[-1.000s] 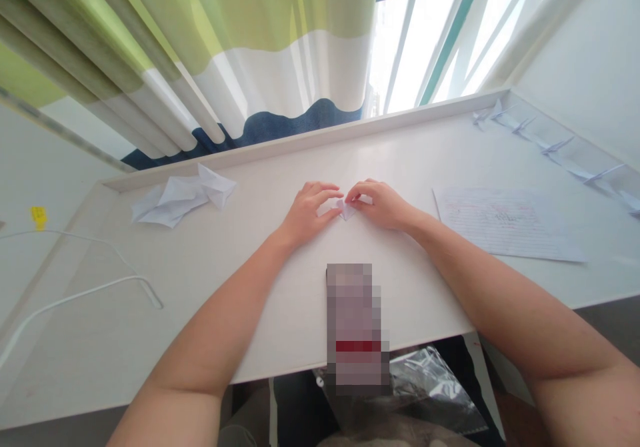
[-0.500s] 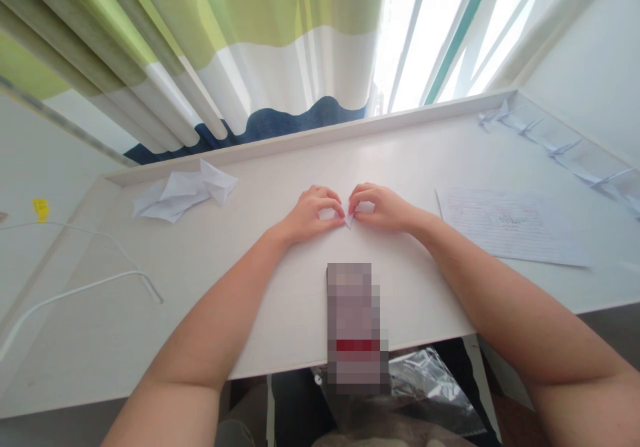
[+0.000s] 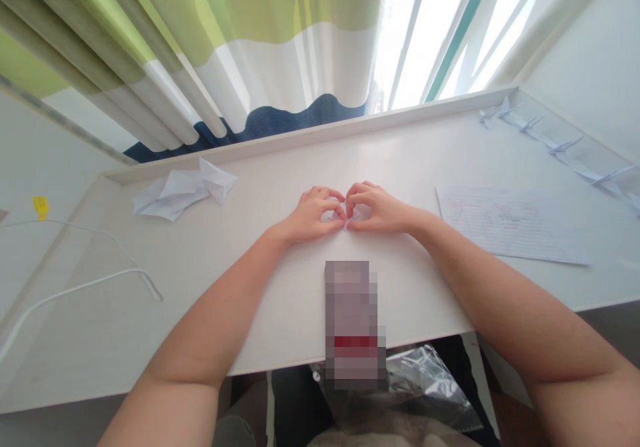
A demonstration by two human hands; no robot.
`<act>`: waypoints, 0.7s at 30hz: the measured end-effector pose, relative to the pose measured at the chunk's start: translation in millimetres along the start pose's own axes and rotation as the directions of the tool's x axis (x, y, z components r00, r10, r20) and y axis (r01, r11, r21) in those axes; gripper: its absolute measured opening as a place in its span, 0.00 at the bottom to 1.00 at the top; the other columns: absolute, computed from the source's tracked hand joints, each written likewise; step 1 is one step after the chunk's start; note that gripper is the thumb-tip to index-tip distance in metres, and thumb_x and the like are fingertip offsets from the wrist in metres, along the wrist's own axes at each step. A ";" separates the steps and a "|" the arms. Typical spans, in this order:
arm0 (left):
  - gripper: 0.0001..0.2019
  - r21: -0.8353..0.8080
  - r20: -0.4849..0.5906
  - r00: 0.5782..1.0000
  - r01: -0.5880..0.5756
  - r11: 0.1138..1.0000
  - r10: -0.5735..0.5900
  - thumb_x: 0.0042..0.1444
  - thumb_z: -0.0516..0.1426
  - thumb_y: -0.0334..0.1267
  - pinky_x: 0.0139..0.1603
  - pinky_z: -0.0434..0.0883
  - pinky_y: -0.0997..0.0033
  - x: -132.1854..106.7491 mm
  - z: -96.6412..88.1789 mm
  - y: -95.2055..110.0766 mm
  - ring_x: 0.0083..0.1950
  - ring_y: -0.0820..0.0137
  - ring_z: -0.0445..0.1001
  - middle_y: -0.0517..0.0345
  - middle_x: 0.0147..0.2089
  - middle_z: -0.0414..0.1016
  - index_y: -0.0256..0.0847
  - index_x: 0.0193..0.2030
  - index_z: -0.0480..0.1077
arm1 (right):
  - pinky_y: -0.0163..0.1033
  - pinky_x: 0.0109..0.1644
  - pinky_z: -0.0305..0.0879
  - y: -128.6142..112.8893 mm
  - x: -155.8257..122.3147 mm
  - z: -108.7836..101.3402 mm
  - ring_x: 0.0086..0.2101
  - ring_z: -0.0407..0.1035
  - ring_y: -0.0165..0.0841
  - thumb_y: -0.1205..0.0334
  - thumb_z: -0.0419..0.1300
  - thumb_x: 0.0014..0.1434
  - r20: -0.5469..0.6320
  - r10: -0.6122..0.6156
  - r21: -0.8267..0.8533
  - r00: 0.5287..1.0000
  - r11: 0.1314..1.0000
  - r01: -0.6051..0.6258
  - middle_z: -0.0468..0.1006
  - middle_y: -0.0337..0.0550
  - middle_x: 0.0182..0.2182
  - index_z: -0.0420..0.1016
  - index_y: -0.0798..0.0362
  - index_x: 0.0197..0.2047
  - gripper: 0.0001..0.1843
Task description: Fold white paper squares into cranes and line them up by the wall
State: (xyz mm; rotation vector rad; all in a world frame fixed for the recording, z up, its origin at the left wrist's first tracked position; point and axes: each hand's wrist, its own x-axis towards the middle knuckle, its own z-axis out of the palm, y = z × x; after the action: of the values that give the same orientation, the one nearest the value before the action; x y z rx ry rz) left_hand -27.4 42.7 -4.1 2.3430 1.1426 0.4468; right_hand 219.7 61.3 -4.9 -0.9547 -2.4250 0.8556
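Observation:
Close together over the middle of the desk, both my hands pinch one small piece of folded white paper (image 3: 353, 216). My left hand (image 3: 317, 215) holds its left side between thumb and curled fingers. On the other side, my right hand (image 3: 376, 209) grips it in the same way. Most of the paper is hidden behind the fingers, so its full shape cannot be made out. Nearer to me than the hands lies a pixelated oblong object (image 3: 349, 313), partly past the desk's front edge.
Several creased white paper sheets (image 3: 183, 190) lie at the back left. Lined written sheets (image 3: 505, 223) rest at the right. Folded paper pieces (image 3: 563, 148) line the right edge. A white cable (image 3: 85, 287) loops at the left. A clear plastic bag (image 3: 430, 383) is below the desk edge.
The fingertips have shifted slightly on the folded paper, and my right hand has moved a little to the left. The paper's visible edges now sit differently between the fingers.

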 end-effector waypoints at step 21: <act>0.02 0.035 -0.231 0.971 0.068 0.997 -0.059 0.62 0.69 0.39 0.75 0.65 0.37 -0.1 10.6 -3.0 0.71 0.49 0.68 0.51 0.67 0.75 0.47 0.40 0.80 | 0.58 0.64 0.68 7.7 5.3 8.0 0.50 0.76 0.47 0.61 0.65 0.64 -0.161 0.053 0.038 0.985 0.998 -0.048 0.85 0.46 0.44 0.84 0.46 0.53 0.14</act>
State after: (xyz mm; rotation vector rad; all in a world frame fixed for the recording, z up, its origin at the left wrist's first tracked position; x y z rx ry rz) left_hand -24.2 41.1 -14.5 2.3284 1.3406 0.6921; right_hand 215.3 66.4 -15.2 -1.0356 -2.2507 0.8005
